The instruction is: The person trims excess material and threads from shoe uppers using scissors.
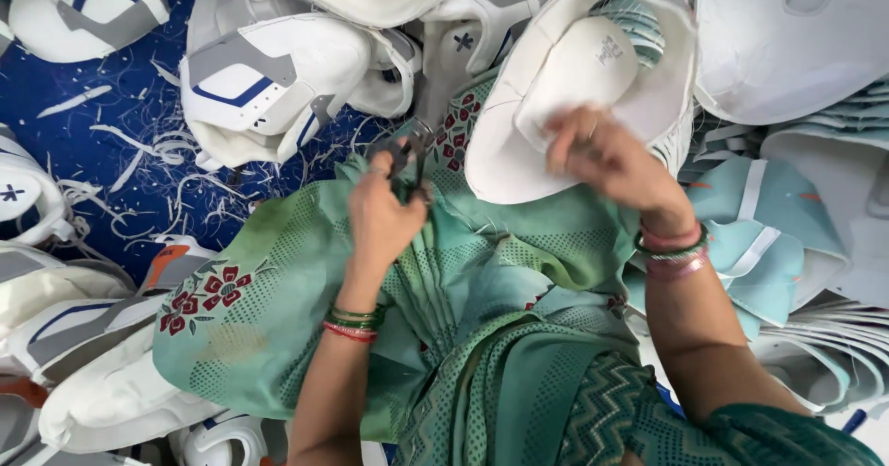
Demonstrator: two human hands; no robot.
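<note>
White shoe upper (574, 105) pinched in right hand (602, 156), small scissors (407, 165) gripped in closed left hand (384, 220) just beside it

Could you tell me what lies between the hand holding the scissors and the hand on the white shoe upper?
In the head view, only green patterned cloth lies between the left hand and right hand.

Blurred by motion: right hand (602, 156), fingers indistinct against the white shoe upper (579, 86), grip on it hard to judge. Mostly hidden inside the left hand (384, 216): small dark scissors (407, 165), only the tips showing. Cut off by the top and right edges: stacked white uppers (787, 40). Cut off at the left edge: more shoe pieces (23, 197). Both forearms cropped at the bottom.
</note>
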